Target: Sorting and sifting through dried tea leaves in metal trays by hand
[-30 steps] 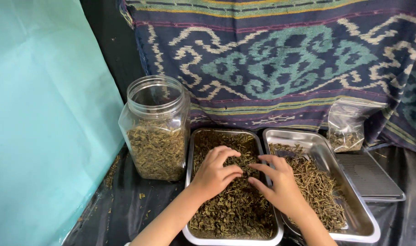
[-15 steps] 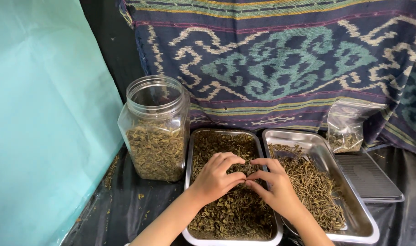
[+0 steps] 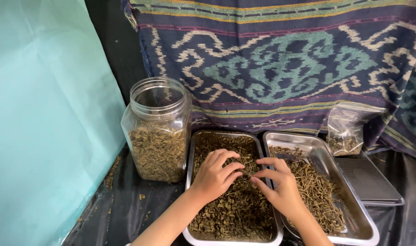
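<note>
Both hands work over the left steel tray [image 3: 188, 175] at the worktop's near edge. Left hand [image 3: 214, 177] and right hand [image 3: 280, 184] pinch one dried herb stem [image 3: 247, 173] between fingertips. Risk: bits flick over the rim. Open jar [image 3: 158, 130] behind left could tip.

Clear plastic bag [image 3: 347, 130] against patterned cloth [image 3: 280, 59]

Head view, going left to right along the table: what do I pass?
Teal sheet → clear jar → left tray → right tray → flat dark tray. The small bag overlaps the trays, so it is left out.
</note>
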